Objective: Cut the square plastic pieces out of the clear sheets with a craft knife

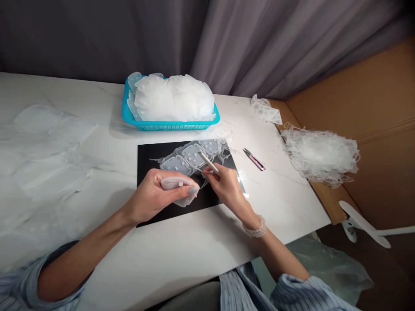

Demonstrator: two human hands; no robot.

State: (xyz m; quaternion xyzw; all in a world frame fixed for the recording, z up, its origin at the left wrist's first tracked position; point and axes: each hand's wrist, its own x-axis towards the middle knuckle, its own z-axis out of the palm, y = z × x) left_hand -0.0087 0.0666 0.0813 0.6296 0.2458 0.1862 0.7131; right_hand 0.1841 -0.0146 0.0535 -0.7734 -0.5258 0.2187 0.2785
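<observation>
My left hand [147, 196] is closed around a few translucent, rounded flat silicone-like pieces [171, 183], its thumb pressing them near a small raised nub. A slim white pen-like tool [209, 161] is pinched in my right hand [228, 186], its far tip pointing up and left. A thin clear strand runs between the two hands; which fingers hold it is hard to tell. Below both hands lies a black mat [145, 157]. On its far part rests a translucent moulded sheet [194, 156] with rounded panels, small nubs and ragged thin edges.
A blue basket [175, 125] heaped with translucent pieces [175, 97] stands behind the mat. Pink-handled thread snips [254, 160] lie to its right. Tangled clear trimmings [320, 155] sit by a cardboard wall [363, 99]. Clear sheets [48, 160] spread across the table's left side.
</observation>
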